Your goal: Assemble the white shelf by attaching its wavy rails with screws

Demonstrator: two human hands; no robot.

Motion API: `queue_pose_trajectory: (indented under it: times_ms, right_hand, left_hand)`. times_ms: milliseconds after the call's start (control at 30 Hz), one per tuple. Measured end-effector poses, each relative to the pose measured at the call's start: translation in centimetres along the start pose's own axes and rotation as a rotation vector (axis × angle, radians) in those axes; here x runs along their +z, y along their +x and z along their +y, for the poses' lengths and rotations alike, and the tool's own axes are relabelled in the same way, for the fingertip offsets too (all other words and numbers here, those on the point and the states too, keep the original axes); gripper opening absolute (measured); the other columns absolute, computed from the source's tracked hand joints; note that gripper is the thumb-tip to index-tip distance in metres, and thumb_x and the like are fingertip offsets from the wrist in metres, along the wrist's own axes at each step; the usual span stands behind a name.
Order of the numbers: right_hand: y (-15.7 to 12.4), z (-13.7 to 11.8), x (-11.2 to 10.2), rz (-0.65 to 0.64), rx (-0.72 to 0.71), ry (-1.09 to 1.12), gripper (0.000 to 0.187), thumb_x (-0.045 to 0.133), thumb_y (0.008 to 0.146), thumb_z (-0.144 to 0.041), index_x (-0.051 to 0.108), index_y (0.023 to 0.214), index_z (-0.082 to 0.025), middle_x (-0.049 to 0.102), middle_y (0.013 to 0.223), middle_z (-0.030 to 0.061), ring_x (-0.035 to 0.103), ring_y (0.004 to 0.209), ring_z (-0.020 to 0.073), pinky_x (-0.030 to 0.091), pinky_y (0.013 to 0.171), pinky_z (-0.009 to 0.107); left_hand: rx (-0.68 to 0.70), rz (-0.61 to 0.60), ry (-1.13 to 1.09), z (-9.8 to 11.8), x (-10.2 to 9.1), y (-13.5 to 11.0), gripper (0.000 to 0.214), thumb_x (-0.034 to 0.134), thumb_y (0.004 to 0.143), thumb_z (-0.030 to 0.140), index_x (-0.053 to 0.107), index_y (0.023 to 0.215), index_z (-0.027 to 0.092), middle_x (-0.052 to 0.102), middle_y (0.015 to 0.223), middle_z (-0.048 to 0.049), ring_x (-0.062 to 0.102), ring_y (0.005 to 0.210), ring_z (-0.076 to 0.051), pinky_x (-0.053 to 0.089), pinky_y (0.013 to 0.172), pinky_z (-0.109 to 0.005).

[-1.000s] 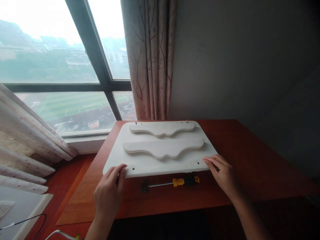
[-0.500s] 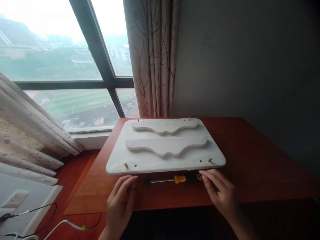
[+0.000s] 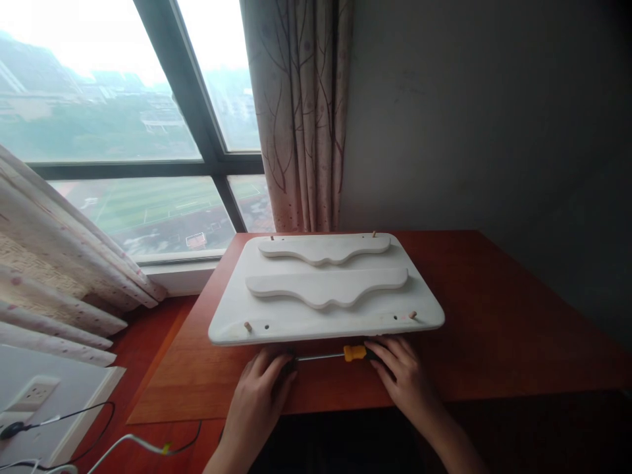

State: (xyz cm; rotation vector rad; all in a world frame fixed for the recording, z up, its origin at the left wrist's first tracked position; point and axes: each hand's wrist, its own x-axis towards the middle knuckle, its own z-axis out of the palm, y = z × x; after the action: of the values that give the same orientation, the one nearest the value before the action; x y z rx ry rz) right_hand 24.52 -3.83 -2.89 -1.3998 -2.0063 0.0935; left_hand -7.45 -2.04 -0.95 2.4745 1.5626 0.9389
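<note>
On the yellow tag [image 3: 166,448] around the white cable [image 3: 141,442], low to the left of your left hand [image 3: 264,382], any print was too small to read, as it was on the pale label [image 3: 51,419] of the black cable [image 3: 81,413] farther left. The screwdriver [image 3: 354,353] lay on the table [image 3: 498,316] between your hands, its shaft pointing toward your left fingertips and its yellow collar just beside your right hand [image 3: 401,365]. Your right fingers and thumb bracketed the black end of the handle; how firmly they pressed, I could not tell. Your left fingers curled down by the shaft's tip, over something dark, and whether they grasped it was hidden. Just ahead of both hands lay the white board [image 3: 316,322], carrying two wavy-edged white pieces [image 3: 328,288], with a wooden peg [image 3: 247,326] upright near each corner and a small hole [image 3: 267,326] beside each peg. The table's near edge ran beneath your wrists, and its top stretched well out past your right hand.
</note>
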Motion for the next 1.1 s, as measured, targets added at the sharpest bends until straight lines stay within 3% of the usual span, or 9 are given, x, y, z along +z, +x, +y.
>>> queue_pose_trajectory:
  times_ms: [367,1100]
  right_hand:
    - [0.3,0.2,-1.6,-0.074,-0.003,0.079,0.033,0.056,0.094,-0.012,0.071,0.12,-0.027,0.07,0.117,0.0078,0.067,0.11,0.0247,0.059,0.094,0.041]
    - [0.3,0.0,-2.8,-0.153,0.027,0.038,0.035,0.059,0.096,-0.02,0.066,0.129,-0.028,0.069,0.125,0.0069,0.066,0.115,0.0248,0.058,0.098,0.041]
  left_hand:
    - [0.011,-0.028,-0.048,0.6,0.3,-0.1,0.015,0.055,0.099,0.024,0.069,0.105,0.023,0.07,0.106,-0.0071,0.071,0.094,-0.022,0.061,0.081,-0.033]
    - [0.022,-0.055,-0.055,1.0,0.0,0.0,0.017,0.055,0.099,0.024,0.069,0.109,0.024,0.07,0.109,-0.0072,0.071,0.098,-0.023,0.061,0.084,-0.033]
